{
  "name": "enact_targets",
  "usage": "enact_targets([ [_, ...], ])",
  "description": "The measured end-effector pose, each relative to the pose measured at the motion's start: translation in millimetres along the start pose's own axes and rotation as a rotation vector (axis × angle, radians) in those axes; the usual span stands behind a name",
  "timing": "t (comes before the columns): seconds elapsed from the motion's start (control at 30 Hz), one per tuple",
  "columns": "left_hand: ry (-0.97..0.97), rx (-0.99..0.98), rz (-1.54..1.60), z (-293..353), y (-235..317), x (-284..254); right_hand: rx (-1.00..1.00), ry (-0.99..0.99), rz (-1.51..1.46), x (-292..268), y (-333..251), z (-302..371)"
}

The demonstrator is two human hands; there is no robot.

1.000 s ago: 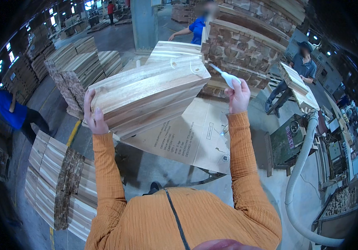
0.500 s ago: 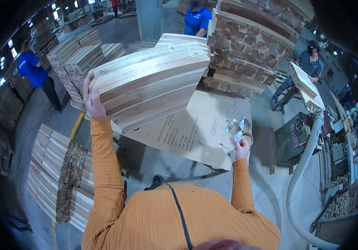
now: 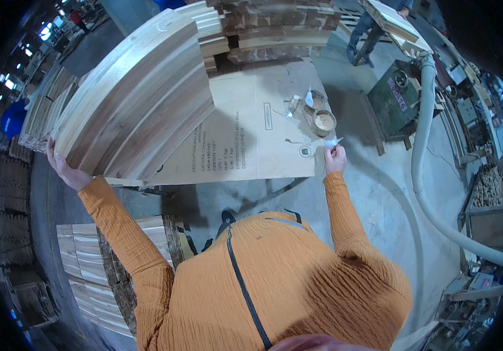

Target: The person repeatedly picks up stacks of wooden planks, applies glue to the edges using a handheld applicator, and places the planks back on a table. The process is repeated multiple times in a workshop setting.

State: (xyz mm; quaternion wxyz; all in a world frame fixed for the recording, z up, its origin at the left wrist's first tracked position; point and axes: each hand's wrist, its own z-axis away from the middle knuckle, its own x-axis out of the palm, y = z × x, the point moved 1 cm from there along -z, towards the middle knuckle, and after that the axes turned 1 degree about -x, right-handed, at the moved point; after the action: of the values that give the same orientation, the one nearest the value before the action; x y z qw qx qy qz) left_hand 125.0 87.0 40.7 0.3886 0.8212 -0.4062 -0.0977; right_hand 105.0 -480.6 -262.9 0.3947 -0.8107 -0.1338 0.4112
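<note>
A large curved wooden panel (image 3: 146,99), made of light and dark strips, rests tilted over the cardboard sheet (image 3: 245,158). My left hand (image 3: 67,168) grips its near left corner, fingers on the end and thumb at the face. Off to the right, my right hand (image 3: 334,159) pinches a small white pointed thing (image 3: 333,142) by the cardboard's right edge; its kind is unclear. Just beyond that hand stands a round tub (image 3: 324,121) with tan contents. Close to it are a small white-tipped bottle (image 3: 309,98) and another small pale container (image 3: 293,104).
Stacked timber (image 3: 280,29) rises behind the cardboard. Low at my left lies a pile of wooden panels (image 3: 87,251). A green machine (image 3: 395,99) and a pale hose (image 3: 424,193) stand to the right. Beyond them a person (image 3: 365,35) holds a board.
My view has swung right and downward. The panel has turned to slope more steeply, its left end still in my left hand. My right hand has drawn back from the tub toward the cardboard's near edge.
</note>
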Motion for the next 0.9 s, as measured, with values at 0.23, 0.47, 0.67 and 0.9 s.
enact_targets([
  [0.23,-0.008,0.115,-0.069,-12.9,-16.7,-13.2,-0.082,-0.008,0.243,20.7,-18.9,-5.5],
  [0.47,0.01,0.137,-0.049,-14.1,-23.1,-17.4,-0.105,0.073,0.268,23.8,-28.6,-2.9],
  [0.67,-0.014,0.179,-0.068,-9.7,-15.7,-18.6,-0.035,0.119,-0.109,15.7,-34.0,1.6],
  [0.9,-0.027,0.159,-0.028,0.4,-6.4,-22.9,-0.001,0.214,-0.352,9.0,-28.1,-7.1],
])
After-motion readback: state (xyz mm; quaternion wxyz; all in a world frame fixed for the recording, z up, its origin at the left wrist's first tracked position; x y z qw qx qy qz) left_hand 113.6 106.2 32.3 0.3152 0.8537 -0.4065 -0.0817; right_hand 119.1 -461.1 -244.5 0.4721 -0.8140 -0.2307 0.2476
